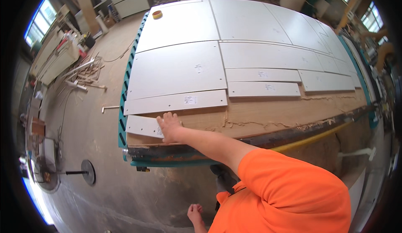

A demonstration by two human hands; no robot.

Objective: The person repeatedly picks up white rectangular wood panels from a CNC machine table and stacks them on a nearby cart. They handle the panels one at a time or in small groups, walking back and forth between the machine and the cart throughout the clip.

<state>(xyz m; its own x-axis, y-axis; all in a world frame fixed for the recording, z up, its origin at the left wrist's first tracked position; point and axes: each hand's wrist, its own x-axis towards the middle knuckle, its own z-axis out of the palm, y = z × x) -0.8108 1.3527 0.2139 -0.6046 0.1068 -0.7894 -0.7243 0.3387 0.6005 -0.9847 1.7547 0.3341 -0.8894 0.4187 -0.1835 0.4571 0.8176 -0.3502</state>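
Note:
My right hand point(170, 128) lies across the right end of a short white panel point(142, 126) with small drilled holes, its fingers over the upper edge. That panel sits at the near left corner of a machine bed, slightly askew and partly covered by the hand. Just beyond it is a longer narrow white panel point(150, 104) bearing a printed label. Low in the picture, away from the bed, hangs my left hand point(195, 211), its fingers curled and nothing visible in them. Larger cut white panels point(179, 68) lie edge to edge farther back.
A yellow tape roll point(157, 14) lies on the far left panel. Sawdust marks the brown base board point(251, 113). Wood offcuts point(89, 73) are piled on the floor at left, and a round black base with a pole point(88, 172) stands nearer. A yellow bar point(311, 137) runs along the near edge.

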